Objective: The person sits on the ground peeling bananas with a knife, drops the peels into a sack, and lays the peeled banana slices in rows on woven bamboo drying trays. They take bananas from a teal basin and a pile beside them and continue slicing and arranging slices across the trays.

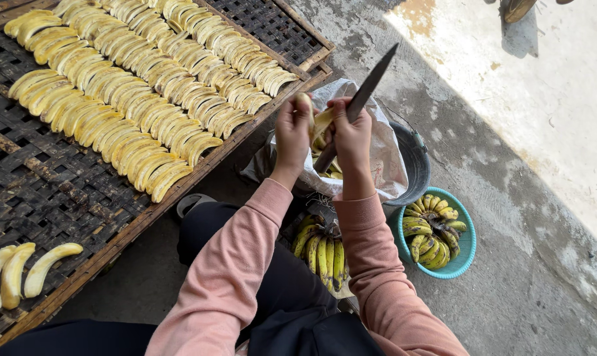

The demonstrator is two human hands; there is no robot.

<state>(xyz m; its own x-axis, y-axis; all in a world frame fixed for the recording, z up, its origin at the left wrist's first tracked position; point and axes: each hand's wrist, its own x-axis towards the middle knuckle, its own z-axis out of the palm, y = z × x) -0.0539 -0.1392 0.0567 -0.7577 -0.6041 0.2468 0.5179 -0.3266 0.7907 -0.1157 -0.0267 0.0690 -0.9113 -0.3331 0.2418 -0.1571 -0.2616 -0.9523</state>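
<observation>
1. Concrete floor, woven drying rack [41, 191] at left with rows of peeled banana slices [140, 86].
2. Left hand [292, 135] closed on a part-peeled banana [309, 113], long axis near upright, tip up, over a white plastic sack [387, 158].
3. Right hand [351, 135] fisted around a knife [361, 99], blade up-right.
4. Teal basket [466, 247] of unpeeled bananas at right; another bunch [321, 250] between the knees.
</observation>
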